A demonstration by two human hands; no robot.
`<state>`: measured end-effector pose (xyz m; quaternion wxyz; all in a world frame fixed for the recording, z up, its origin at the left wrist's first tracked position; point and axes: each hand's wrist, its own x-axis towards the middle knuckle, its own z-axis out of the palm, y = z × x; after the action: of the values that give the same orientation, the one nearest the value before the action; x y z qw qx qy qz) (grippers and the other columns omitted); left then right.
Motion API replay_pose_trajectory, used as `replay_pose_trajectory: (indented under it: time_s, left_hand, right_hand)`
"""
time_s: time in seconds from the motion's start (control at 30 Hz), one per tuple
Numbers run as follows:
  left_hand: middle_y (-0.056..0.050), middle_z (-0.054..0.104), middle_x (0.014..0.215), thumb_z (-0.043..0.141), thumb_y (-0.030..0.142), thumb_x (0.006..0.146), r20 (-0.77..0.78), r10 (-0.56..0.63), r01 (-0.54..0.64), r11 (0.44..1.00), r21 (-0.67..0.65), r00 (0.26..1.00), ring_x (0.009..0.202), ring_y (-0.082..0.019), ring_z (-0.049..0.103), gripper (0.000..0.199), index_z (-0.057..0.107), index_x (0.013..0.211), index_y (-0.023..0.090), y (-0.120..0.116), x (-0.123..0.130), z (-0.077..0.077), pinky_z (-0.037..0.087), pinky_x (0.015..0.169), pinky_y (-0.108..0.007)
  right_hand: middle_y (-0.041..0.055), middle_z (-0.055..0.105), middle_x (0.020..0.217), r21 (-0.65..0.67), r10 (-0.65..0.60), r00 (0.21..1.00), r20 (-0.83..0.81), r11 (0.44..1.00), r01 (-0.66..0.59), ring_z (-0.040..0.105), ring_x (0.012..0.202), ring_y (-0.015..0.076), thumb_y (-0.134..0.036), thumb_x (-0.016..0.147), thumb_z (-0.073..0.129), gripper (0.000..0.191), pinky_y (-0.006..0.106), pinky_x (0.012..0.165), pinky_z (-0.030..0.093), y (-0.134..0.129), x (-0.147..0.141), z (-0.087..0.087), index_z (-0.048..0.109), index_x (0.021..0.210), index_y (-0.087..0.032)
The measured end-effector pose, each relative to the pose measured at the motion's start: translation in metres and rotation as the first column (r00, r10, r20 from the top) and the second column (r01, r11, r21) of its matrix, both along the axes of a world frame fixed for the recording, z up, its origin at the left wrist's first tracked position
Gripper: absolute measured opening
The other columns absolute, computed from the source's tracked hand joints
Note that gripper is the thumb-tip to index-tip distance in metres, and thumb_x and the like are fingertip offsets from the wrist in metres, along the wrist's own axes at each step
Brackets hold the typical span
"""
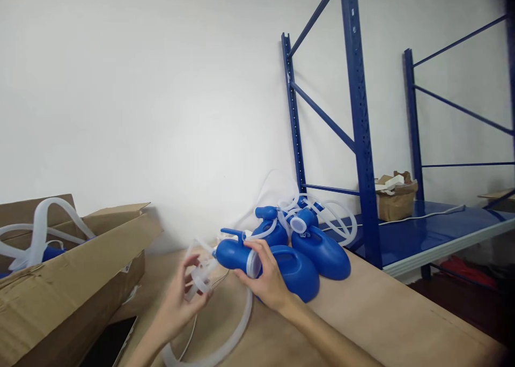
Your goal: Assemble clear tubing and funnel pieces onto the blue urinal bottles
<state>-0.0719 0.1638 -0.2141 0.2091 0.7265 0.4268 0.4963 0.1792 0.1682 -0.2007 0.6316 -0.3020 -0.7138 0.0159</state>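
My right hand grips a blue urinal head with a white rim, thumb and fingers around its wide end. The small handle of this blue head points up and to the left. Close to its narrow end, my left hand pinches a translucent plastic fitting with a round flange. A translucent hose curves over the table below both hands; where its ends attach is hard to see. Behind my right hand lie blue urinal bottles with moulded handles, partly hidden by the wrist.
On the left stands an open cardboard box holding hoses and blue parts. A dark flat object lies beside it. More heads and coiled hoses are piled near the blue rack post. A small carton sits on the rack shelf.
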Motion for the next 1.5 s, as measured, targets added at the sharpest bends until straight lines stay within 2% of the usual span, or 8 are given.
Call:
replay_pose_trajectory:
  time_s: [0.13, 0.3, 0.5, 0.7, 0.83, 0.93, 1.1, 1.5]
  left_hand:
    - [-0.009, 0.056, 0.125, 0.074, 0.047, 0.080, 0.237, 0.143, -0.188, 0.965, 0.182, 0.961, 0.095, -0.023, 0.072, 0.057, 0.031, 0.114, 0.028, 0.004, -0.013, 0.009, 0.058, 0.091, -0.044]
    - [-0.016, 0.059, 0.137, 0.072, 0.053, 0.081, 0.254, 0.260, -0.302, 0.942, 0.146, 0.932, 0.108, -0.029, 0.072, 0.054, 0.039, 0.114, 0.026, -0.002, -0.018, 0.015, 0.060, 0.091, -0.043]
    - [-0.014, 0.063, 0.137, 0.059, 0.058, 0.088, -0.132, 0.361, -0.314, 0.906, 0.286, 0.923, 0.120, -0.032, 0.066, 0.059, 0.047, 0.134, 0.023, -0.005, -0.015, 0.011, 0.055, 0.098, -0.040]
    - [-0.018, 0.050, 0.154, 0.037, 0.053, 0.100, -0.503, 0.437, -0.274, 0.889, 0.366, 0.746, 0.125, -0.035, 0.063, 0.067, 0.031, 0.156, 0.016, 0.006, -0.010, -0.008, 0.057, 0.082, -0.035]
    - [-0.016, 0.050, 0.154, 0.030, 0.048, 0.104, -0.609, 0.400, -0.208, 0.908, 0.364, 0.685, 0.124, -0.031, 0.065, 0.067, 0.019, 0.162, 0.016, 0.019, -0.018, -0.007, 0.057, 0.085, -0.033]
    - [-0.014, 0.049, 0.155, 0.029, 0.048, 0.105, -0.666, 0.340, -0.127, 0.929, 0.347, 0.664, 0.127, -0.030, 0.063, 0.067, 0.015, 0.163, 0.018, 0.032, -0.017, 0.012, 0.057, 0.091, -0.036]
    - [-0.011, 0.042, 0.159, 0.035, 0.055, 0.103, -0.750, 0.131, 0.043, 0.977, 0.209, 0.648, 0.138, -0.030, 0.053, 0.068, 0.026, 0.161, 0.020, 0.054, 0.016, 0.048, 0.048, 0.108, -0.041]
    - [-0.007, 0.055, 0.151, 0.059, 0.053, 0.093, -0.698, -0.150, 0.210, 0.978, 0.000, 0.700, 0.135, -0.030, 0.055, 0.062, 0.052, 0.148, 0.026, 0.042, 0.048, 0.067, 0.045, 0.111, -0.042]
  right_hand:
    - [0.0081, 0.060, 0.123, -0.116, -0.017, 0.997, 0.069, 0.993, 0.025, 0.064, 0.116, 0.0268, -0.028, 0.081, 0.075, 0.041, 0.039, 0.102, 0.054, -0.001, -0.002, -0.023, 0.063, 0.121, -0.027]
    - [0.0074, 0.057, 0.129, -0.273, 0.003, 0.971, 0.238, 0.960, 0.063, 0.067, 0.111, 0.0258, -0.031, 0.082, 0.074, 0.050, 0.037, 0.096, 0.056, -0.005, -0.008, -0.037, 0.059, 0.130, -0.029]
    - [0.0144, 0.061, 0.139, -0.367, 0.166, 0.863, 0.477, 0.930, 0.024, 0.063, 0.124, 0.0340, -0.050, 0.083, 0.074, 0.076, 0.042, 0.098, 0.054, -0.009, -0.012, -0.057, 0.046, 0.150, -0.027]
    - [0.0063, 0.078, 0.084, -0.128, 0.031, 0.760, 0.649, 0.989, 0.069, 0.073, 0.077, 0.0256, -0.051, 0.091, 0.065, 0.046, 0.033, 0.074, 0.056, -0.012, -0.012, -0.045, 0.067, 0.129, -0.024]
    - [0.0098, 0.076, 0.091, 0.027, -0.226, 0.843, 0.488, 0.969, 0.244, 0.069, 0.087, 0.0245, -0.040, 0.099, 0.053, 0.030, 0.035, 0.082, 0.052, 0.002, 0.021, -0.012, 0.074, 0.110, -0.021]
    - [0.0144, 0.068, 0.126, -0.097, -0.365, 0.779, 0.509, 0.876, 0.473, 0.057, 0.123, 0.0356, -0.057, 0.087, 0.067, 0.051, 0.050, 0.104, 0.043, 0.018, 0.063, 0.006, 0.068, 0.125, -0.023]
    - [0.0101, 0.066, 0.130, -0.444, -0.129, 0.832, 0.539, 0.796, 0.412, 0.060, 0.122, 0.0335, -0.071, 0.081, 0.064, 0.065, 0.045, 0.099, 0.047, 0.026, 0.103, 0.005, 0.063, 0.129, -0.028]
    - [0.0058, 0.070, 0.122, -0.459, -0.102, 0.856, 0.507, 0.808, 0.369, 0.063, 0.116, 0.0318, -0.074, 0.075, 0.068, 0.063, 0.042, 0.093, 0.047, 0.015, 0.100, 0.003, 0.067, 0.120, -0.030]
